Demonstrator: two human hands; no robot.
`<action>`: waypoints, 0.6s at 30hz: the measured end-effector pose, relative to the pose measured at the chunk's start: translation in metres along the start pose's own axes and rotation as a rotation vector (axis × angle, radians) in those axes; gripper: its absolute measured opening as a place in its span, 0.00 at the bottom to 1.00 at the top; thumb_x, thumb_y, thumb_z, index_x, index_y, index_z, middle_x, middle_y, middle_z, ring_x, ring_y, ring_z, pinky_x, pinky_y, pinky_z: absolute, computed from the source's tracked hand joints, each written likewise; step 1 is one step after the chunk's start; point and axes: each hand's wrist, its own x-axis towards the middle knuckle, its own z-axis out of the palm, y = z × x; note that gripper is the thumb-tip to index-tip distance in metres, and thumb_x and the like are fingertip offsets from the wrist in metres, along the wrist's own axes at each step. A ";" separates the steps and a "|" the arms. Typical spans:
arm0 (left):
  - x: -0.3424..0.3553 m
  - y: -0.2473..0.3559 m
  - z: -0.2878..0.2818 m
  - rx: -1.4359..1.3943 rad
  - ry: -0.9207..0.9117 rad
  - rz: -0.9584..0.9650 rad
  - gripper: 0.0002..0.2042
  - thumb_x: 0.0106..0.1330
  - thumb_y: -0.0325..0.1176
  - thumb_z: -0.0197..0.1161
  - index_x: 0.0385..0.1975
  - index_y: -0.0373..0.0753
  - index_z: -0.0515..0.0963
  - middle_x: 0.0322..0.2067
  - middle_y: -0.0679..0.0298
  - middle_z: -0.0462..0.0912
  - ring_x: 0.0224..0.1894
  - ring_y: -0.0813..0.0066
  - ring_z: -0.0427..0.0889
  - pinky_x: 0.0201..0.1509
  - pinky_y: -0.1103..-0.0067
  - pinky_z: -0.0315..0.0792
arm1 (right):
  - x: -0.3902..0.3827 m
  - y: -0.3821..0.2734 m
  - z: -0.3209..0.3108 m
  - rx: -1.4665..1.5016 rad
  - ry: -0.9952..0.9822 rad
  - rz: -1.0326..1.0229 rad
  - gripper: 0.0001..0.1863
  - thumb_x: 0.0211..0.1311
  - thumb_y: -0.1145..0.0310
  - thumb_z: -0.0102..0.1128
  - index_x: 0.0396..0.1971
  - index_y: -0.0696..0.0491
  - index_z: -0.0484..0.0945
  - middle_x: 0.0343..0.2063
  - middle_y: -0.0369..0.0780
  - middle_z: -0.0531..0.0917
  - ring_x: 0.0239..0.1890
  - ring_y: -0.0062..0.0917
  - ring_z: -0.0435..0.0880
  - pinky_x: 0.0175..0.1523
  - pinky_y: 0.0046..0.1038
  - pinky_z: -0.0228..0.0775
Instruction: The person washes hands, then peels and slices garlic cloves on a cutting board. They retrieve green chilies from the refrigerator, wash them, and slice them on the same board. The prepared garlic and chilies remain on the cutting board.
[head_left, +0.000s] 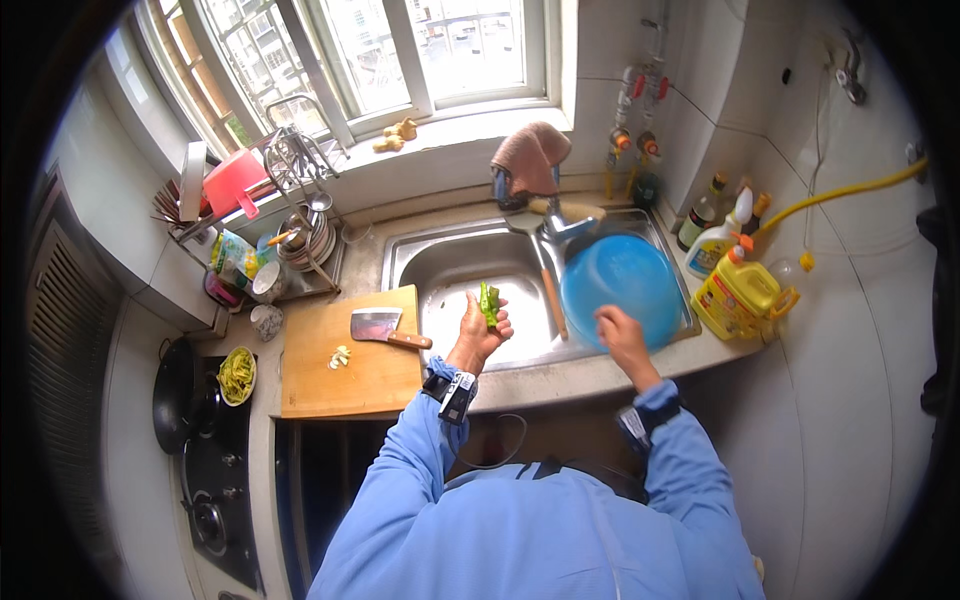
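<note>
Green peppers [489,303] lie in the palm of my left hand [480,328], its fingers curled round them, above the left sink basin [430,262]. My right hand [625,343] is over the near edge of a blue plastic basin [615,285], its fingers curled together. Whether they hold anything small I cannot make out. The blue basin sits over the right side of the sink. Left of the sink, a cleaver [378,325] with a wooden handle [409,340] rests on a wooden cutting board [310,385], near a little pile of pale peeled garlic [341,357].
A bowl of green shreds [237,376] stands beside a black wok [178,395] and the gas stove [225,500]. A dish rack [325,255] fills the far left corner. Yellow jug [740,300] and spray bottle [718,240] stand at right. A faucet [568,225] rises behind the sink.
</note>
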 end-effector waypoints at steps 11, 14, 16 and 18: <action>0.059 0.054 0.000 -0.086 -0.097 -0.057 0.19 0.69 0.47 0.41 0.35 0.34 0.68 0.23 0.61 0.69 0.25 0.68 0.67 0.31 0.73 0.67 | 0.219 0.030 0.092 -0.805 0.128 -0.333 0.12 0.51 0.78 0.43 0.35 0.54 0.74 0.36 0.50 0.77 0.40 0.48 0.75 0.43 0.43 0.67; 0.070 0.062 0.006 -0.101 -0.108 -0.056 0.17 0.69 0.45 0.43 0.34 0.34 0.69 0.23 0.60 0.71 0.26 0.68 0.69 0.31 0.73 0.69 | 0.245 0.049 0.087 -0.902 0.112 -0.322 0.08 0.50 0.77 0.47 0.30 0.56 0.74 0.35 0.48 0.76 0.41 0.44 0.76 0.44 0.40 0.69; 0.079 0.063 0.010 -0.091 -0.059 -0.054 0.17 0.69 0.44 0.44 0.34 0.34 0.70 0.24 0.60 0.72 0.26 0.68 0.71 0.31 0.73 0.70 | 0.259 0.060 0.085 -0.992 0.130 -0.331 0.07 0.50 0.77 0.48 0.30 0.56 0.74 0.35 0.47 0.76 0.41 0.43 0.76 0.44 0.39 0.69; 0.089 0.063 0.013 -0.080 -0.037 -0.002 0.16 0.69 0.43 0.44 0.33 0.35 0.71 0.24 0.60 0.72 0.26 0.67 0.72 0.32 0.72 0.71 | 0.267 0.072 0.083 -1.125 0.123 -0.326 0.09 0.52 0.73 0.48 0.33 0.56 0.74 0.37 0.46 0.76 0.43 0.41 0.75 0.46 0.38 0.68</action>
